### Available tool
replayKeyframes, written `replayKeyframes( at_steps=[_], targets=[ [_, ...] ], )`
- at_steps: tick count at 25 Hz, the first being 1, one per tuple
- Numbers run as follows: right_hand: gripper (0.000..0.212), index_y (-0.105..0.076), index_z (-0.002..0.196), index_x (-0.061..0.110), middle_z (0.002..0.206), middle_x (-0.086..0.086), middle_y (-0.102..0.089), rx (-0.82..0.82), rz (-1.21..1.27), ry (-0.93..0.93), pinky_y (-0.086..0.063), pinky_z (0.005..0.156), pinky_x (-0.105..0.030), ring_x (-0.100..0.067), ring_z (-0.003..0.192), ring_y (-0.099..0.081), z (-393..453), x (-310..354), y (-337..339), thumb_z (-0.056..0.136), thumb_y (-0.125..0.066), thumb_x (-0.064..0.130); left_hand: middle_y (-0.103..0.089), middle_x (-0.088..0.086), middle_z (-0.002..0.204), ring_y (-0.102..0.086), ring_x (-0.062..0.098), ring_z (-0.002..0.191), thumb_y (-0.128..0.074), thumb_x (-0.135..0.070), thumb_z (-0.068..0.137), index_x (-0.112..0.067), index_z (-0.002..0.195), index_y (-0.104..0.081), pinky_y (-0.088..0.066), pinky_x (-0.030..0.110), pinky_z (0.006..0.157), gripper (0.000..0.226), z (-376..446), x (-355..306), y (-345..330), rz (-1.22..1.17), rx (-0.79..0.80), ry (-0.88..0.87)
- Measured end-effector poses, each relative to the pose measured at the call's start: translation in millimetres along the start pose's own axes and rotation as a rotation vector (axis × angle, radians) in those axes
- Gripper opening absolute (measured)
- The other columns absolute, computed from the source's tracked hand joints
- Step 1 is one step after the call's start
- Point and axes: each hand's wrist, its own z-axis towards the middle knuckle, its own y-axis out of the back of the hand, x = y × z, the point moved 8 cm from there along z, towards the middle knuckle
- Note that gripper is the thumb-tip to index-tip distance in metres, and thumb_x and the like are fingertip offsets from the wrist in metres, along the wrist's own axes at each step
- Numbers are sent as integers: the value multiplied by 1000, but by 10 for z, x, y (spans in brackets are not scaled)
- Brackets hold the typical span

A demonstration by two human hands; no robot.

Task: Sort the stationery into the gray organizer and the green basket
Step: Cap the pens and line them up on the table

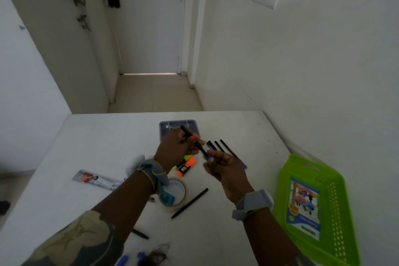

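Note:
My left hand point(174, 149) grips a black pen point(190, 136) that slants up over the gray organizer point(164, 127). My right hand point(224, 168) pinches the same pen's lower, blue-tipped end and also holds several black pens point(220, 147) fanned out toward the far right. The green basket point(289, 179) stands at the right with a picture booklet point(304, 207) inside. An orange highlighter point(186, 166) and a yellow one point(187, 157) lie just below my left hand.
A tape roll point(182, 196) sits under my left wrist, a long black pen point(190, 203) beside it. A ruler point(95, 179) lies at the left. More pens point(140, 233) and blue caps point(122, 260) lie near the front edge.

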Motion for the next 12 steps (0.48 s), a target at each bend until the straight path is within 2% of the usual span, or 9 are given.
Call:
replayKeyframes(
  at_steps=[2,4,6,7,8,10,12],
  targets=[
    [21,-67,98,11,87,-7,-69,54,-300,20,-57,73,-25,-17,81,-65,36,-82,-78,86,-56,-2,-66,6,82,-68,4,67,-48,-3,93,-1,93,-56,-56,14,57,8,15,75,-58,100,7,-1],
    [15,-71,95,12,93,-10,-71,42,-732,139,-53,83,-31,-19,87,-65,102,-144,-75,85,-61,6,-69,6,91,-68,16,81,-55,-8,90,-7,100,-59,-59,24,66,11,11,238,-44,204,-46,18],
    [18,-71,101,10,101,-9,-72,-77,-990,199,-45,84,-18,-12,92,-63,177,-188,126,84,-64,12,-67,10,111,-65,25,101,-60,-9,86,-5,118,-55,-54,41,88,32,2,356,14,293,-78,33],
    [21,-69,104,9,104,-10,-71,-162,-1046,192,-42,83,-15,-12,94,-62,192,-209,291,85,-64,12,-64,10,116,-62,24,106,-60,-8,86,-3,123,-51,-51,42,94,38,-18,386,62,311,-88,47],
    [23,-68,107,7,108,-13,-70,-245,-1086,167,-43,85,-19,-18,98,-63,216,-241,468,85,-63,10,-62,8,115,-60,21,106,-60,-7,86,-2,123,-50,-49,39,96,38,-32,410,121,324,-101,56],
    [27,-64,112,2,115,-20,-65,-330,-1160,99,-45,92,-28,-28,106,-61,283,-314,732,85,-61,5,-63,8,109,-59,16,97,-59,-7,87,-4,117,-55,-51,31,87,31,-58,428,233,375,-117,50],
    [31,-59,118,0,122,-22,-61,-287,-1241,64,-42,97,-30,-31,113,-58,394,-377,783,87,-57,4,-64,8,106,-58,13,92,-59,-11,87,-6,115,-58,-48,18,74,28,-94,450,298,433,-99,59]
  ],
)
